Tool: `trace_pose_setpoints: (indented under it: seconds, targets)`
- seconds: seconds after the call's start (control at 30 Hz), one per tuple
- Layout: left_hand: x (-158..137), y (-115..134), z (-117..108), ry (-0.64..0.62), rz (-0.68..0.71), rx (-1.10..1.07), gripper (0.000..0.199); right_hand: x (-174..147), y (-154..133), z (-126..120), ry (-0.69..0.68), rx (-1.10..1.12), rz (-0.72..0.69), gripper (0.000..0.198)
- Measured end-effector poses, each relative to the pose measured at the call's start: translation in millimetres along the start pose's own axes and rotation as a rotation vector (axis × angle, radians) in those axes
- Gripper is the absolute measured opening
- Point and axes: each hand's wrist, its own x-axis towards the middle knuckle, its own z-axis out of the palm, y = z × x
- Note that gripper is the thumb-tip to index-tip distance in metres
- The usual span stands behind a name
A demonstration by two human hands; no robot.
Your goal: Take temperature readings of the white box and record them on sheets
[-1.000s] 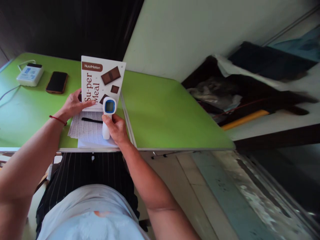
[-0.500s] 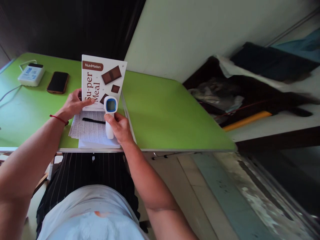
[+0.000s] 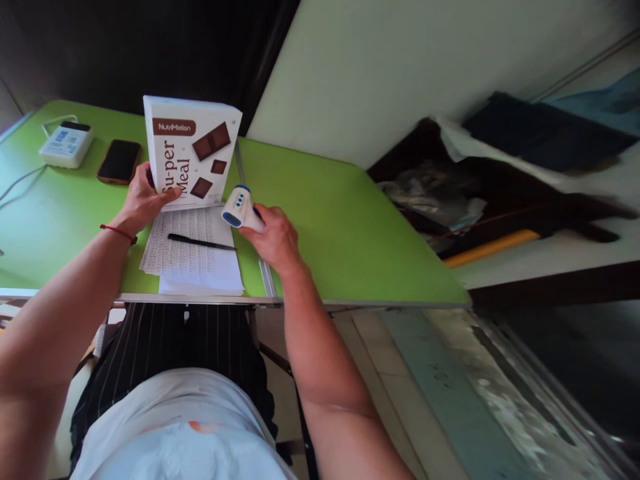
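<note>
My left hand [image 3: 145, 196] grips the lower left edge of a white box [image 3: 200, 180] with brown chocolate pictures and the words "NutriMotion Su-per Meal"; the thumb lies across its front. The box stands upright, tilted slightly, behind written sheets of paper [image 3: 200, 275]. My right hand [image 3: 275, 237] is closed round the handle of a white and blue handheld infrared thermometer [image 3: 241, 204]. Its button side shows, and it sits just right of the box's lower corner. Across the papers lies a black pen [image 3: 200, 241].
The green folding table [image 3: 325, 227] has a metal seam running beside the papers. A phone [image 3: 119, 162] and a white device with a cable [image 3: 67, 144] lie at the left. Beyond the right end are a wall and a dark shelf with cloths [image 3: 440, 193].
The thermometer has swung right and turned, so its screen no longer faces me. The box has shifted left and turned, showing its top edge. More of the pen is visible.
</note>
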Motion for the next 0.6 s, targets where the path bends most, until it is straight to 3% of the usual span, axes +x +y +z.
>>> trace_pose_setpoints:
  seconds: [0.13,0.43,0.6]
  targets:
    - [5,-10,-4,-0.017,0.025,0.053,0.073,-1,16,10,-0.042,-0.108,0.020,0.051]
    - [8,-12,-4,-0.088,0.053,0.109,0.057,0,25,17,-0.085,-0.077,-0.017,0.038]
    - [11,-15,-10,0.010,-0.074,0.286,0.084,-10,10,11,0.028,-0.113,-0.125,0.027]
